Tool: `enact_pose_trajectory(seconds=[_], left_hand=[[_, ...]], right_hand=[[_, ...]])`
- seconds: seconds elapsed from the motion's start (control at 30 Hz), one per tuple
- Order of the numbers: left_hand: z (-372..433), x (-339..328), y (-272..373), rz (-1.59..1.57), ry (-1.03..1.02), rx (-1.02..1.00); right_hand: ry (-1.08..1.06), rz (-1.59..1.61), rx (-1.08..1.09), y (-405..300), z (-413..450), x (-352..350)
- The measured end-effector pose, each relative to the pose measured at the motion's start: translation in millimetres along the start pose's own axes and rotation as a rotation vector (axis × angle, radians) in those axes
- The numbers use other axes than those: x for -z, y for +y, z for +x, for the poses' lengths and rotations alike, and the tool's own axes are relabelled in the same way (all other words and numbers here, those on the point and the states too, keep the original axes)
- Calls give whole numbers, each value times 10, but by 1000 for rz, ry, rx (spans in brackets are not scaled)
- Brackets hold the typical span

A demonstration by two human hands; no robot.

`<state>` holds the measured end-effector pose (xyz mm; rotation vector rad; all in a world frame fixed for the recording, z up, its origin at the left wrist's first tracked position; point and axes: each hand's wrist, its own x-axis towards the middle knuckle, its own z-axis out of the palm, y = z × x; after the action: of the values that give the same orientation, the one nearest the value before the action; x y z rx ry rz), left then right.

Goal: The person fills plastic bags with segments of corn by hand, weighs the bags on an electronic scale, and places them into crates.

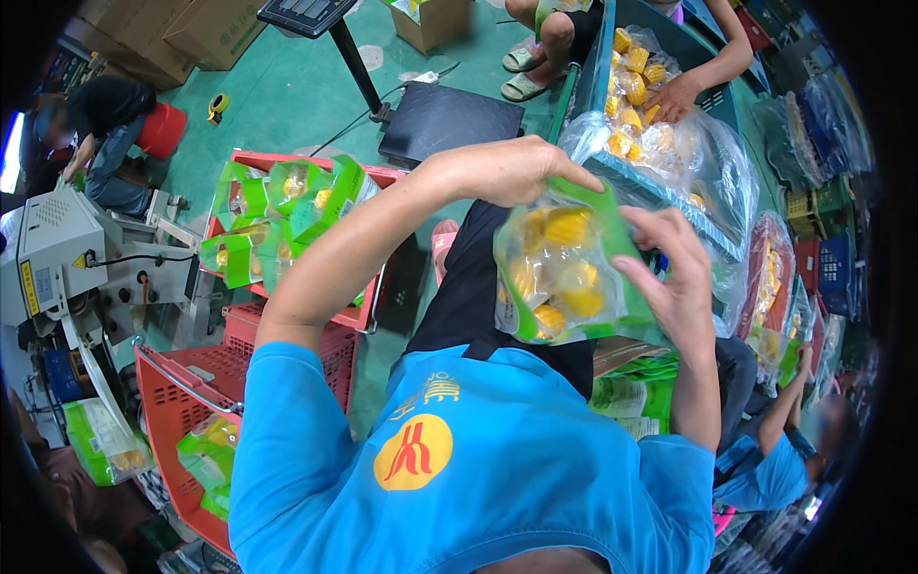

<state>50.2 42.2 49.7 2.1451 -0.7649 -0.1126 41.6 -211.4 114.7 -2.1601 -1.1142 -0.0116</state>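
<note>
A clear plastic bag with green edges [556,269], holding several yellow corn pieces, is above my lap. My left hand [520,172] is at its top edge, index finger stretched along the green strip and thumb hidden. On the right side, my right hand [667,269] has the green edge between thumb and fingers. Both hands and the bag are slightly blurred. Beyond them, loose corn pieces in clear film [635,79] lie in a blue-green bin [667,176], where another person's hand [674,97] touches them.
Filled green bags [294,208] stand in a red crate [373,305] at left, with another red crate [168,380] nearer me. A platform scale [452,118] is ahead. Flat green packaging [635,398] lies by my right side. A grey machine [64,244] is far left; other people sit around.
</note>
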Motion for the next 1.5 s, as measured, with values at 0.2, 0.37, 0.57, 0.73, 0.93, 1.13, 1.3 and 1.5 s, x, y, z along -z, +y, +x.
enact_pose_trajectory(seconds=[0.2,0.37,0.57,0.73,0.93,1.13,1.3,1.5], left_hand=[[-240,-16,156,69,64,39],[-782,24,444,289,111,303],[-894,-380,236,-121,404,433],[-985,-258,321,-458,695,415],[-1291,589,789,-455,1084,355],[-1801,974,60,-353,1212,500],[-2055,520,-824,-291,1229,727],[-1579,-901,-1182,-530,1279,733]], right_hand=[[19,-185,-282,103,-494,268],[-363,-17,-698,23,-854,179],[-43,326,-616,91,-928,-188],[96,316,-411,-98,-511,-80],[310,479,-207,-285,357,1],[239,615,-18,-252,1623,-689],[142,420,2,176,2386,-1535],[131,-220,14,1354,2821,-2629]])
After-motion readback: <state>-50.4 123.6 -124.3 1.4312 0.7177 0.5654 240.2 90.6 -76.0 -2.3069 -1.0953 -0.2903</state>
